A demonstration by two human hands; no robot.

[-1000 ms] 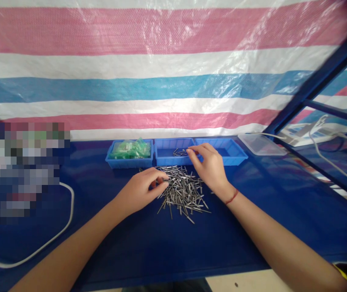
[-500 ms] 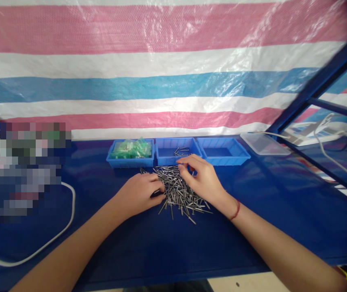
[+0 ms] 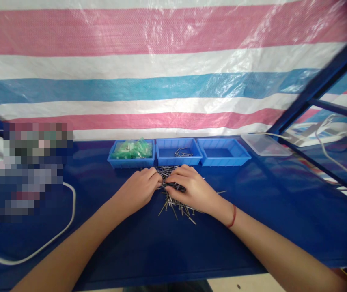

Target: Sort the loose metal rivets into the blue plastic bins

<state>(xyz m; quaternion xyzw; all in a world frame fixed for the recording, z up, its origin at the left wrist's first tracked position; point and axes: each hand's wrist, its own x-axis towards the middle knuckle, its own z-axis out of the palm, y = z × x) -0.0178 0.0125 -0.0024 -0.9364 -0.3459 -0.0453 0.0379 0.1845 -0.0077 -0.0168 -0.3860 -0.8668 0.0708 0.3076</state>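
A heap of thin metal rivets (image 3: 173, 205), silver with long narrow stems, lies on the blue tabletop between my hands. My left hand (image 3: 139, 186) rests at the heap's left side with its fingers curled closed; whatever is in them is hidden. Over the heap's middle, my right hand (image 3: 193, 188) is curved, thumb and fingers a little apart, tips close to the left fingers. Dark rivets show beneath its palm. Behind the heap, the middle blue bin (image 3: 169, 158) contains several loose rivets (image 3: 184, 153).
The left blue bin (image 3: 130, 164) is filled with green plastic bags (image 3: 132, 149). To the right stands another blue bin (image 3: 225, 161), with a clear plastic lid (image 3: 266, 145) beside it. A white cable (image 3: 72, 211) loops across the table's left. Striped sheeting (image 3: 161, 89) hangs behind.
My right hand has come down and left from the middle bin's front edge to the heap, close to my left hand. More rivets show in the middle bin.
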